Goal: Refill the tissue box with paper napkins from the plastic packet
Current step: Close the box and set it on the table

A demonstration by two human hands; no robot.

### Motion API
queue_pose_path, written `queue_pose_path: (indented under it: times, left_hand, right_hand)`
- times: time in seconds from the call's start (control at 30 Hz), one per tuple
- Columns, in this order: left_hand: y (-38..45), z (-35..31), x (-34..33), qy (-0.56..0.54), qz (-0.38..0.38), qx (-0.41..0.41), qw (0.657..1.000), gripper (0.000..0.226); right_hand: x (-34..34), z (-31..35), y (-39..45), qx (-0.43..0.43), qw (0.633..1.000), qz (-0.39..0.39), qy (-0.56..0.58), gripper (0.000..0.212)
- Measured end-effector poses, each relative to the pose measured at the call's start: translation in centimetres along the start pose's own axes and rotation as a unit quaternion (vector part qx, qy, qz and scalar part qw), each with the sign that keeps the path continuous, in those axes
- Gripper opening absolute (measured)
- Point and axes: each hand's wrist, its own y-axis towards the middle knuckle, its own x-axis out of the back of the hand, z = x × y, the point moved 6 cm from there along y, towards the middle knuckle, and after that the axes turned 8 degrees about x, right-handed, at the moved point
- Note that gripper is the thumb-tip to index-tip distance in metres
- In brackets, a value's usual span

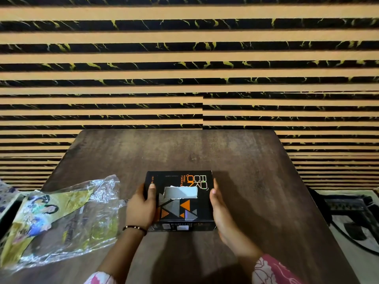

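A black tissue box (180, 210) with orange and grey triangles and a torn rectangular opening on top lies flat on the dark wooden table (256, 181). White paper shows inside the opening. My left hand (141, 206) grips the box's left side, thumb on top. My right hand (220, 210) presses flat against the box's right side. A crumpled clear plastic packet (67, 220) with a yellow-green printed label lies on the table's left edge, apart from the box; whether napkins are inside it I cannot tell.
A wall of tan and black marbled stripes (184, 68) rises behind the table. A patterned dark-and-white surface (352, 222) lies beyond the right edge of the table. Bare tabletop stretches behind and to the right of the box.
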Motion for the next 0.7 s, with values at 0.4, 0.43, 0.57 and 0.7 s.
queue_pose_path:
  times: [0.4, 0.43, 0.57, 0.7]
  left_hand:
    - [-3.7, 1.3, -0.9, -0.08, 0.07, -0.035, 0.994, 0.075]
    - [-4.4, 1.2, -1.1, -0.048, 0.072, -0.063, 0.994, 0.081]
    - [-3.4, 0.9, -2.2, 0.022, 0.068, -0.09, 0.993, 0.091]
    - [0.4, -0.3, -2.6, 0.003, 0.075, -0.074, 0.994, 0.093]
  right_hand:
    - [2.4, 2.1, -2.7, 0.151, 0.922, 0.085, -0.347, 0.092]
    - [2.0, 2.1, -3.4, 0.181, 0.883, 0.113, -0.418, 0.095]
    - [1.4, 1.9, -2.5, 0.179, 0.826, 0.124, -0.52, 0.09]
    - [0.6, 2.7, 1.0, 0.176, 0.811, 0.1, -0.549, 0.087]
